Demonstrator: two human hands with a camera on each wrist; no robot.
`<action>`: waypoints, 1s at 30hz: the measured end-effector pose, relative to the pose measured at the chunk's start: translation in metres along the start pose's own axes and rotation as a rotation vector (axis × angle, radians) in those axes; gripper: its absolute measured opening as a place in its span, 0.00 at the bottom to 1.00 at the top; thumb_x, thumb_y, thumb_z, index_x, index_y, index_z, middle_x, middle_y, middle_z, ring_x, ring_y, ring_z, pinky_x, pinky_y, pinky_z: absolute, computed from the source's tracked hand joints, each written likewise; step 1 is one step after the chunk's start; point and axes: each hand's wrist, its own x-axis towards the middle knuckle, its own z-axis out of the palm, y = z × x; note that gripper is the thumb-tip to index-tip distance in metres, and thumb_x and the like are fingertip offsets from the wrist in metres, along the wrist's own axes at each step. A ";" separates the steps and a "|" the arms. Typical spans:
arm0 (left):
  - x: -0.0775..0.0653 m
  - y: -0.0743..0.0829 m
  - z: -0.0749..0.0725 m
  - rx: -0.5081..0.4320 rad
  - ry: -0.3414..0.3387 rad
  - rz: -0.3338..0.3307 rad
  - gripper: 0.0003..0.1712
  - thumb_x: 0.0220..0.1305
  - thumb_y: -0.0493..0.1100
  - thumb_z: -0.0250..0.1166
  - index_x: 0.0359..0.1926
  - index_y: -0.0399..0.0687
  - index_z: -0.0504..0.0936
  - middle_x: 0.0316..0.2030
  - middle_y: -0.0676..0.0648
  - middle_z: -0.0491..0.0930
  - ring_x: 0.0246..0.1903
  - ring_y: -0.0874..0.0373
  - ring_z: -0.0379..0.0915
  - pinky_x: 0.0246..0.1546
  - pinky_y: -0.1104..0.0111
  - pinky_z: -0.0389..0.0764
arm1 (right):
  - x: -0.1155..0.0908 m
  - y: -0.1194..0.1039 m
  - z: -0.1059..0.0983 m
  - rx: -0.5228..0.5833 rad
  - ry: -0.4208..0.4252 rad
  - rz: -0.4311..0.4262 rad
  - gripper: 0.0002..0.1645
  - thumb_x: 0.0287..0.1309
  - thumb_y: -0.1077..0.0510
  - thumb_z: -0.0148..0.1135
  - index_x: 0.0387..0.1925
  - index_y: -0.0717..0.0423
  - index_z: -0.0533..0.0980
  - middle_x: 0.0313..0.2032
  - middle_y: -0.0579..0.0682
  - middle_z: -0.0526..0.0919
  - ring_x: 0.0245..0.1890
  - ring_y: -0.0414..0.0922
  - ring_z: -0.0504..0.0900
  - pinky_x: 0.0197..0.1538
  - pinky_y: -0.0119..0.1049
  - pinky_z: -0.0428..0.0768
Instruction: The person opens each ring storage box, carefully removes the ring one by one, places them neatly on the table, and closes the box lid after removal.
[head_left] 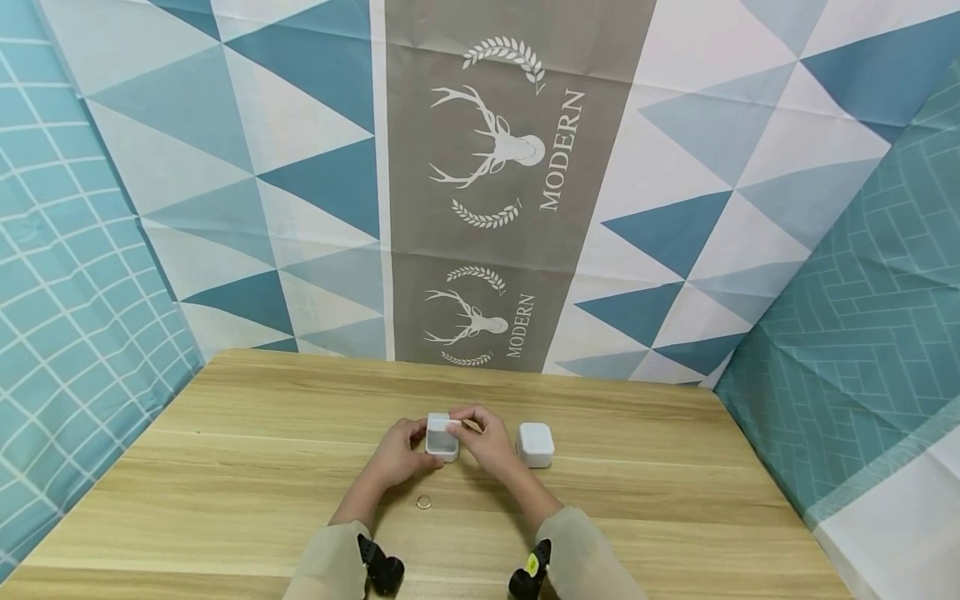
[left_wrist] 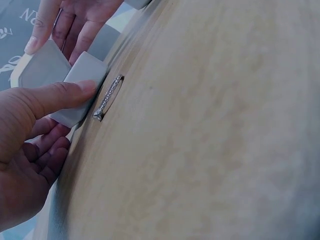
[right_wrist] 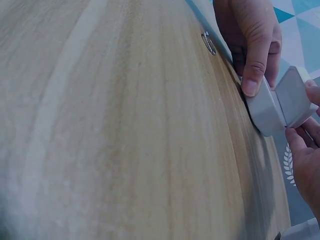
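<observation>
A small white ring box (head_left: pixel 442 451) stands on the wooden table with its lid (left_wrist: pixel 44 67) raised. My left hand (head_left: pixel 399 456) grips the base (left_wrist: pixel 86 69) from the left, its thumb lying across the front. From the other side my right hand (head_left: pixel 487 442) pinches the lid (right_wrist: pixel 292 95) between thumb and fingers. Nearer to me, on the bare wood between my forearms, lies a ring (head_left: pixel 423 502). Its band (left_wrist: pixel 108 96) is set with small sparkling stones and has a larger stone at one end. The inside of the base is largely hidden.
A second white box (head_left: pixel 536 444), closed and with rounded corners, stands just right of my right hand. Behind the table (head_left: pixel 660 475) hangs a patterned cloth (head_left: pixel 480 183), and blue tiled-print cloths line both sides.
</observation>
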 end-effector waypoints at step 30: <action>0.000 0.001 0.000 -0.014 -0.003 0.000 0.36 0.40 0.39 0.77 0.53 0.34 0.77 0.43 0.42 0.78 0.47 0.49 0.73 0.55 0.52 0.72 | -0.001 -0.002 -0.002 -0.013 -0.041 -0.002 0.12 0.56 0.68 0.60 0.39 0.75 0.73 0.54 0.70 0.74 0.59 0.61 0.71 0.63 0.48 0.69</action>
